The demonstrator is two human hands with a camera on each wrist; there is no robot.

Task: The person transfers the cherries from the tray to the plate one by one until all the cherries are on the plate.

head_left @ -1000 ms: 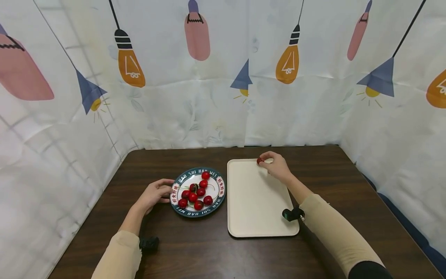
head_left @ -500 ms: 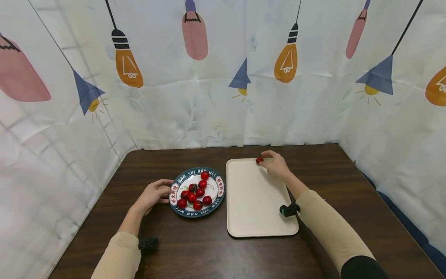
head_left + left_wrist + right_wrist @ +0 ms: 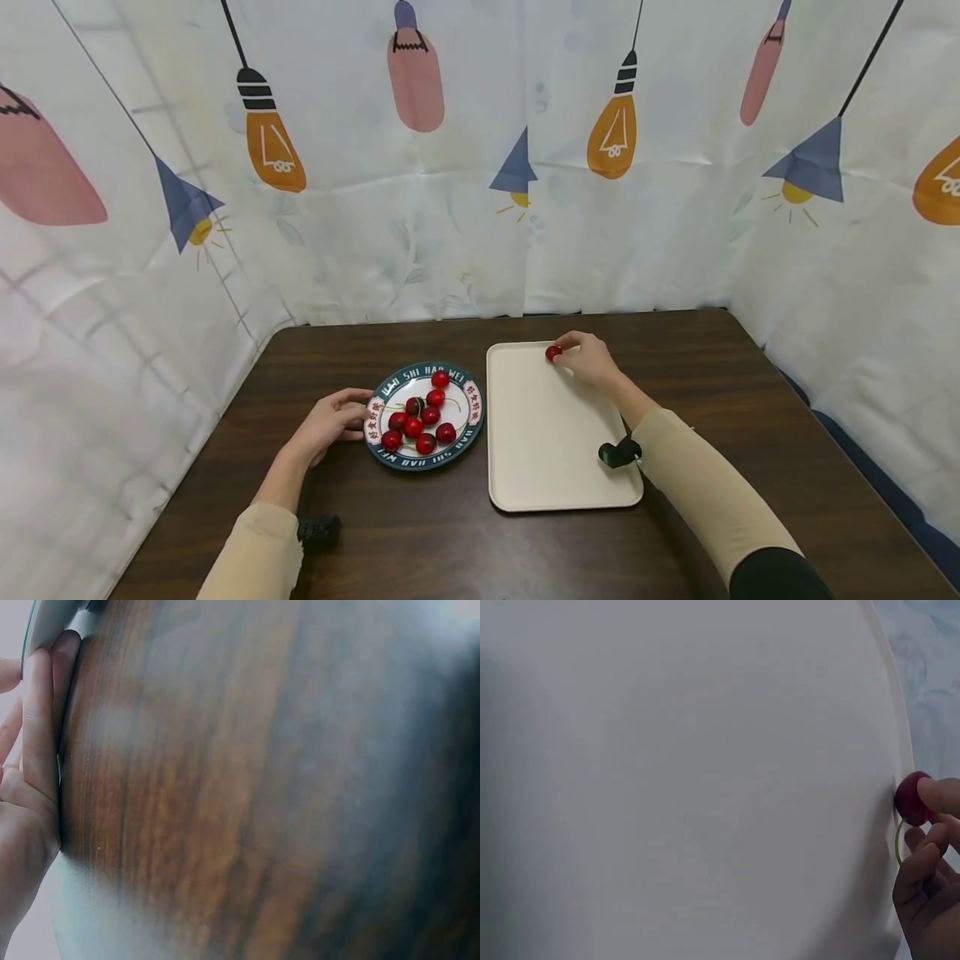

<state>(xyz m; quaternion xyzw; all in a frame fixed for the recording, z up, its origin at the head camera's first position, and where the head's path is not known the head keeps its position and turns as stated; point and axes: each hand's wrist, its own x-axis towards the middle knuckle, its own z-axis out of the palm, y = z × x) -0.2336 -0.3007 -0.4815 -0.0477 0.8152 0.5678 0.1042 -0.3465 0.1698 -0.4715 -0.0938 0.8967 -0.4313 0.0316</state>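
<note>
Near the far edge of the cream rectangular tray (image 3: 564, 442), my right hand (image 3: 592, 364) pinches a dark red cherry (image 3: 553, 353) between thumb and fingers. In the right wrist view its green stem (image 3: 898, 841) hangs down beside the tray's rim. My left hand (image 3: 335, 418) holds the left rim of a round plate (image 3: 377, 448) with a dark teal, lettered border. The left wrist view shows straight fingers (image 3: 39, 712) under that rim and a fingertip at its upper side. Several red cherries (image 3: 413, 427) lie on the plate, some with stems.
Plate and tray stand side by side on a dark wooden table (image 3: 420, 542), a narrow gap between them. A white curtain (image 3: 465, 250) printed with lamps and bulbs hangs behind the table and along its sides.
My right hand has shifted slightly left and toward me with the cherry, over the tray's far edge. The left hand keeps its place at the plate; the head view has drifted a little.
</note>
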